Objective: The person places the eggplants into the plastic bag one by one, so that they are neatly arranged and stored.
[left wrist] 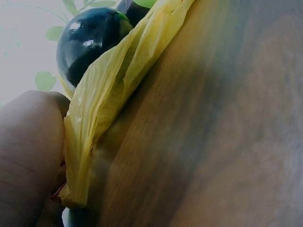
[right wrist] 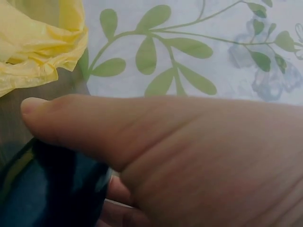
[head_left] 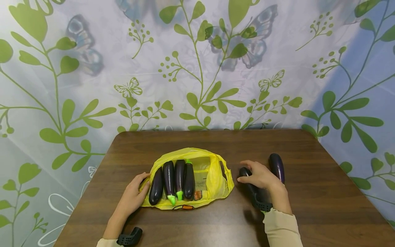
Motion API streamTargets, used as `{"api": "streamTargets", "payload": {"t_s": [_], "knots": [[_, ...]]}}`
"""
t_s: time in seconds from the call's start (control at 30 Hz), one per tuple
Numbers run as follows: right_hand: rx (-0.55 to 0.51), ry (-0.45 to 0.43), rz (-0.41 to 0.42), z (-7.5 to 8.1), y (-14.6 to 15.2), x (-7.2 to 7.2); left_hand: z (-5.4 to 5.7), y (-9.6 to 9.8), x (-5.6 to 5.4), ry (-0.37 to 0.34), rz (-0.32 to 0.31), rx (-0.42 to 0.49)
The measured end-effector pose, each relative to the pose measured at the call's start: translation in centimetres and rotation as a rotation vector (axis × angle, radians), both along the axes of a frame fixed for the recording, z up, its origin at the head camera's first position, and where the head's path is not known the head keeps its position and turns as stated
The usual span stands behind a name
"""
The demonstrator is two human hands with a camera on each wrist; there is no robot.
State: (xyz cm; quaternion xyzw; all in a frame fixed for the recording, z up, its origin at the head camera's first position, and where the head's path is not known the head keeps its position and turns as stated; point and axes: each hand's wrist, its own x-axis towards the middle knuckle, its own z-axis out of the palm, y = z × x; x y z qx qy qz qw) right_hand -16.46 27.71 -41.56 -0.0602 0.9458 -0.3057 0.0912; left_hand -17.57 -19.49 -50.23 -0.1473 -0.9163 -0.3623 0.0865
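Observation:
A yellow plastic bag [head_left: 226,187] lies on the table with its mouth spread open, and several dark purple eggplants [head_left: 169,178] lie side by side inside. My left hand [head_left: 133,195] grips the bag's left rim; in the left wrist view the yellow film [left wrist: 102,94] bunches beside the thumb. To the right of the bag, my right hand [head_left: 259,175] holds another eggplant [head_left: 244,171], thumb on one side and fingers on the other. The right wrist view shows the thumb over this dark eggplant [right wrist: 52,189]. Its lower part is partly hidden by the hand and wrist strap.
One more eggplant [head_left: 276,166] lies on the brown wooden table [head_left: 324,206], just right of my right hand. Behind the table's far edge hangs a pale cloth [head_left: 172,85] printed with green leaves and butterflies.

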Motion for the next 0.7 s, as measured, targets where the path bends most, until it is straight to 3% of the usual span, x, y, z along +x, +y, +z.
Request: {"api": "streamTargets", "payload": {"t_s": [0.4,0.7], "knots": [[-0.011,0.051,0.007,0.2,-1.4,-0.4,-0.3,-0.1,-0.2,0.021,-0.006,-0.006],[-0.031,0.143,0.084,0.1,-1.7,-0.6,-0.1,0.0,-0.2,0.018,-0.008,-0.006]]}}
